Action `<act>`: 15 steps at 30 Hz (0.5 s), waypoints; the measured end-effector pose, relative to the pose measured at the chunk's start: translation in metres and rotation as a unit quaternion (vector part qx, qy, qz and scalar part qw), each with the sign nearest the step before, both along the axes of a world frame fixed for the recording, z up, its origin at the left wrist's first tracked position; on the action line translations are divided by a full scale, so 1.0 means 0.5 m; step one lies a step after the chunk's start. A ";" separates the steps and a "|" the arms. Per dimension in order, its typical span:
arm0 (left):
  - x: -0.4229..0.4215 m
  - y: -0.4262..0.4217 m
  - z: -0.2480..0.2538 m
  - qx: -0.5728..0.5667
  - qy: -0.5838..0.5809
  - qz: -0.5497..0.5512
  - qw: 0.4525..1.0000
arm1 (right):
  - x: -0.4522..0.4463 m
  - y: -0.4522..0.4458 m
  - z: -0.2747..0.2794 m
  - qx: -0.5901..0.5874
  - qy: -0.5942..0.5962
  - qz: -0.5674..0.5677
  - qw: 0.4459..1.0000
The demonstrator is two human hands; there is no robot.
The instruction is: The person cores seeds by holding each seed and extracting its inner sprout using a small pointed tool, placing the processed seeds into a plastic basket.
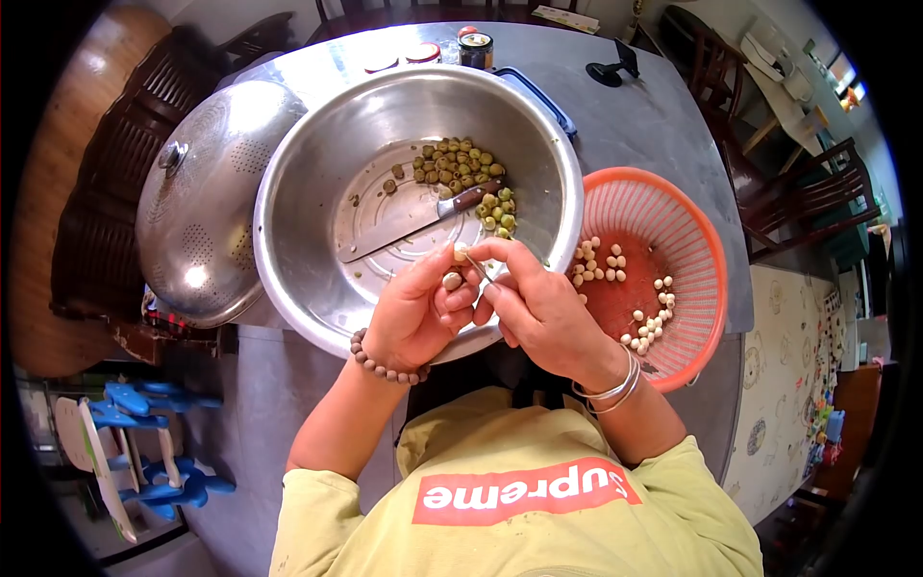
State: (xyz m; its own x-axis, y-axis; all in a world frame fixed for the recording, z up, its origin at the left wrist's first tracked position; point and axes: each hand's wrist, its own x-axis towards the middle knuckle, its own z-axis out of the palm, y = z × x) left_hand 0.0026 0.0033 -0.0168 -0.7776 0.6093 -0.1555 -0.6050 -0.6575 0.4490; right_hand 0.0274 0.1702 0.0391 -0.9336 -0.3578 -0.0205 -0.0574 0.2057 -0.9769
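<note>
My left hand (420, 303) pinches a pale seed (461, 254), which looks like a lotus seed, between thumb and finger. Another seed (452, 281), greenish-brown, rests against its curled fingers. My right hand (538, 300) is closed on a thin pointed tool (478, 266), its tip close to the pinched seed; its exact kind is hard to make out. Both hands are above the near rim of a large steel basin (317, 144). In the basin lie a pile of green-brown seeds (452, 162), some greener seeds (497, 212) and a knife (404, 229) with a brown handle.
On the right stands an orange-red plastic basket (707, 240) with several pale peeled seeds (654, 327). A domed steel lid (207, 207) with holes leans at the left. Jars (475, 50) and a black stand (612, 69) sit on the grey table (663, 125). Wooden chairs surround it.
</note>
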 end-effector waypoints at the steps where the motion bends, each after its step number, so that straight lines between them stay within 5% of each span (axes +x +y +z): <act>1: -0.001 -0.001 0.000 0.004 0.002 -0.008 1.000 | 0.000 -0.001 0.001 -0.001 -0.002 0.002 1.000; 15: 0.004 0.009 0.014 -0.034 -0.025 0.074 0.996 | -0.006 0.000 -0.011 0.028 0.018 -0.003 0.999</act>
